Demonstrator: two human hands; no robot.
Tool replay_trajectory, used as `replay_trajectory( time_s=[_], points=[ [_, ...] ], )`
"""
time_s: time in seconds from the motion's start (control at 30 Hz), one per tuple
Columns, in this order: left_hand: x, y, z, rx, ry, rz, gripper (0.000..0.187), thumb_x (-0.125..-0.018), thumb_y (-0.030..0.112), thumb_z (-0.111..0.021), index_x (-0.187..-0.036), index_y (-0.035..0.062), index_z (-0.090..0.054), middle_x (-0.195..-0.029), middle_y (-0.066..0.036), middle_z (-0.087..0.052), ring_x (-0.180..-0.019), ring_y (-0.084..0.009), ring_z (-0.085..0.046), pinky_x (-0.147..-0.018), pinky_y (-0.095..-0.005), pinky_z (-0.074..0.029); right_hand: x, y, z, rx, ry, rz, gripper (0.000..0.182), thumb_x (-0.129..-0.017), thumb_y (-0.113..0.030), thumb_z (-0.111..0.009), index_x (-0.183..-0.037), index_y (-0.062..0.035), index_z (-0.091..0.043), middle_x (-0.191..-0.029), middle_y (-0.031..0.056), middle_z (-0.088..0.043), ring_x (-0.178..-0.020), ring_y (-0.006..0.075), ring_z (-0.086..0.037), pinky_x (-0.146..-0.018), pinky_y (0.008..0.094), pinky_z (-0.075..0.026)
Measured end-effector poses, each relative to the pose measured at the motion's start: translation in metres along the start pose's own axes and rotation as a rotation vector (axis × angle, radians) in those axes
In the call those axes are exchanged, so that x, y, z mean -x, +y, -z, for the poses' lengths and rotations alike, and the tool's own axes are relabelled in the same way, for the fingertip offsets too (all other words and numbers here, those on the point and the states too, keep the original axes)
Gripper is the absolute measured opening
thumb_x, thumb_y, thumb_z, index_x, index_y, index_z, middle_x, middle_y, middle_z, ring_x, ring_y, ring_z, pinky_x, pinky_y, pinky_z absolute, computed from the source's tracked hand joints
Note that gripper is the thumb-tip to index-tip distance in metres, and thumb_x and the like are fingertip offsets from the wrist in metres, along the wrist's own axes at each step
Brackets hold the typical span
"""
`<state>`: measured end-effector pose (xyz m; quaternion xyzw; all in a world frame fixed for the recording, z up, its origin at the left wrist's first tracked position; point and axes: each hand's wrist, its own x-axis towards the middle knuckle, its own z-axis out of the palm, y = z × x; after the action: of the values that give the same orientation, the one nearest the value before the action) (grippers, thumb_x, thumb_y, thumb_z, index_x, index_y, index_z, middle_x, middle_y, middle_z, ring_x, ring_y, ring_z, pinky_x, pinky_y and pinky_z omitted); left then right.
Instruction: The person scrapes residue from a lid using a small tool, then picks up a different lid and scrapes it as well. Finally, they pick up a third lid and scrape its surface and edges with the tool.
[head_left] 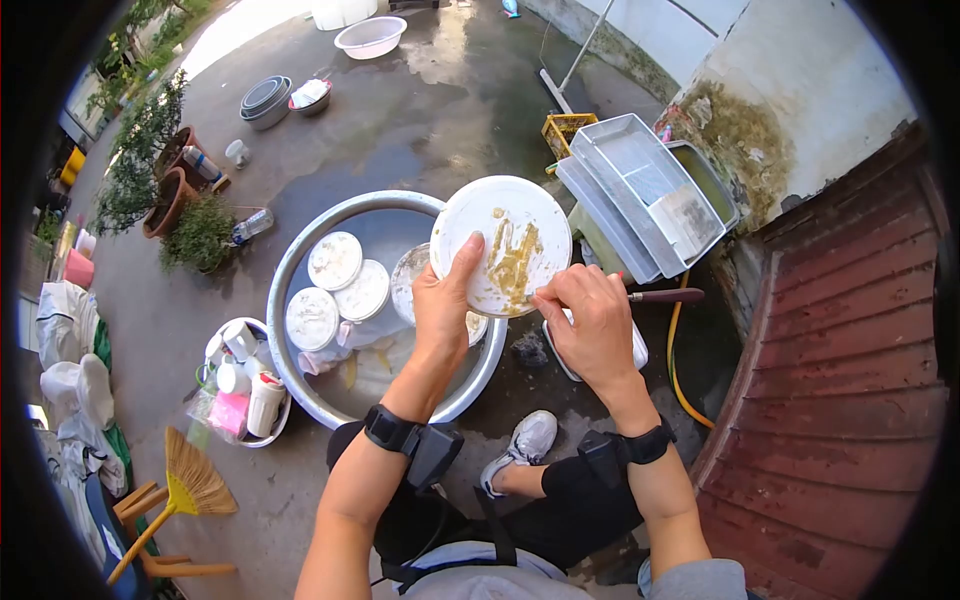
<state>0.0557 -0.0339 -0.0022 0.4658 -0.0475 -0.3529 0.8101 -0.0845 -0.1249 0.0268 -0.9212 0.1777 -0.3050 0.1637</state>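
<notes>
White plate (500,235), smeared yellow-brown, clamped in left hand (443,305); right hand (597,325) fingertips pinched together on it.

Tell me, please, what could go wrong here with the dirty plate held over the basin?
The left hand pinches the soiled plate only at its rim, so if wet it might slip into the metal basin and strike the plates soaking there. The right hand works at the opposite rim, which could tip it.

Plates (335,290) half sunk in cloudy water; bottle labels (262,400) too small.
</notes>
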Motion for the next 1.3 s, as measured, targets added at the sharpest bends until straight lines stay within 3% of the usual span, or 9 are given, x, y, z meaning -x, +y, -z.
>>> replay_trajectory(
  time_s=[1.3],
  points=[
    [0.007,-0.003,-0.006,-0.055,-0.052,0.006,0.035,-0.088,0.019,-0.071,-0.115,-0.0016,-0.063,-0.107,-0.008,-0.068,-0.093,-0.0119,-0.064,-0.081,-0.0263,-0.052,0.006,-0.001,0.003,-0.100,-0.094,-0.024,0.016,-0.077,-0.014,-0.071,-0.077,-0.0091,-0.056,-0.075,0.0032,-0.056,-0.075,0.0238,-0.055,-0.065,0.0368,-0.035]
  ],
)
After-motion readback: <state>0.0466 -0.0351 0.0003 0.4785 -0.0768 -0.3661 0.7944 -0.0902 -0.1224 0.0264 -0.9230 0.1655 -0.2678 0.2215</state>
